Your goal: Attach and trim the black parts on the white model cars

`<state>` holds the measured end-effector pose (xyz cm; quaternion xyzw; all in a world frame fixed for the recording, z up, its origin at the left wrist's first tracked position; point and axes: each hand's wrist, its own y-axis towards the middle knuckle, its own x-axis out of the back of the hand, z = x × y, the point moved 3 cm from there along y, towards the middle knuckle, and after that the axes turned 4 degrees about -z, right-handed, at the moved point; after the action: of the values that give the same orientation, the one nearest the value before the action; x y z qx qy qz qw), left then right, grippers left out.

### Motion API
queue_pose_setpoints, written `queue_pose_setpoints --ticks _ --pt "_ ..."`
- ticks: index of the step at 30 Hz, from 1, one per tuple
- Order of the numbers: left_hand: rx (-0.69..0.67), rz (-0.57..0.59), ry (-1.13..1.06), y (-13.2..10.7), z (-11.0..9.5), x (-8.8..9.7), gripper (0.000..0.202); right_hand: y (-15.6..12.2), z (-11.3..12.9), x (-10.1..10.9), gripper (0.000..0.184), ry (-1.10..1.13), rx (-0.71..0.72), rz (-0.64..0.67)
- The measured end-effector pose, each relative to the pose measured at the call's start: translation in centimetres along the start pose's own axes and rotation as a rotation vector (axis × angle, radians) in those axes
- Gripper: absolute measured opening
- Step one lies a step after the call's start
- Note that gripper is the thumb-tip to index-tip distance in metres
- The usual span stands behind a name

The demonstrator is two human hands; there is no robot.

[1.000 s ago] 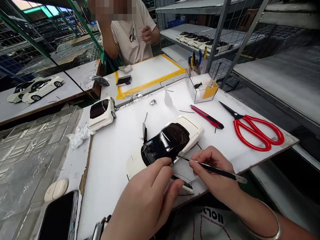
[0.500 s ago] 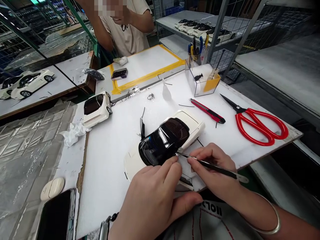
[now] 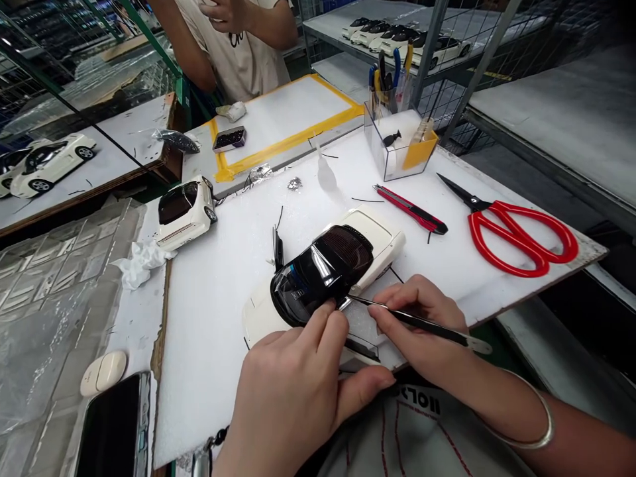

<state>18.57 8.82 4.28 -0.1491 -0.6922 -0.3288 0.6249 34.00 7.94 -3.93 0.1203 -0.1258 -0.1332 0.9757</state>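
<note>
A white model car (image 3: pixel 318 268) with a black roof lies tilted across the white board, its doors swung out. My left hand (image 3: pixel 293 377) reaches over its near side, the fingers curled against the door opening and the thumb stretched to the right; the fingertips are partly hidden. Between the thumb and fingers of my right hand (image 3: pixel 422 318) are black tweezers (image 3: pixel 422 322), their tip at the near door opening beside my left fingertips. The near door (image 3: pixel 362 349) stands out below the car, partly covered by my left hand.
Red-handled scissors (image 3: pixel 521 238), a red utility knife (image 3: pixel 411 209) and a clear organizer box (image 3: pixel 400 156) sit to the right. Another white model car (image 3: pixel 186 213) stands at the left, above a phone (image 3: pixel 112 424). Across the table is a person (image 3: pixel 238 53).
The view has shifted slightly. My left index fingertip has moved up and left along the door opening, away from the tweezer tip. The tweezers stay at the opening.
</note>
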Motion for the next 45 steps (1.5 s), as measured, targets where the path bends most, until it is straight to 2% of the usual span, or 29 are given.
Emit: queue_pose_setpoints --ticks 5,12,20,28,32,42,45 --pt "-0.059 0.046 -0.095 0.0 0.0 -0.2 0.057 0.1 0.1 0.1 0.019 0.004 0.01 -0.005" --pt "-0.023 0.036 -0.097 0.0 0.2 -0.6 0.063 0.0 0.1 0.0 0.019 0.014 -0.006 0.028" --pt "0.035 0.01 0.019 -0.2 -0.1 -0.7 0.061 -0.1 0.1 0.2 0.019 -0.039 0.013 0.031" --pt "0.101 0.052 0.1 -0.1 -1.1 -1.7 0.065 0.0 0.4 0.1 0.018 -0.005 0.041 0.045" --pt "0.126 0.007 0.124 -0.3 -1.4 -1.9 0.07 0.1 0.3 0.1 0.017 -0.021 0.048 0.045" --pt "0.083 -0.065 0.055 -0.8 -1.6 -0.7 0.052 -0.1 0.1 0.1 0.016 -0.021 0.039 0.045" --pt "0.074 -0.036 0.013 -0.7 -1.6 -1.0 0.051 -0.1 0.1 0.1 0.016 -0.03 0.031 0.042"
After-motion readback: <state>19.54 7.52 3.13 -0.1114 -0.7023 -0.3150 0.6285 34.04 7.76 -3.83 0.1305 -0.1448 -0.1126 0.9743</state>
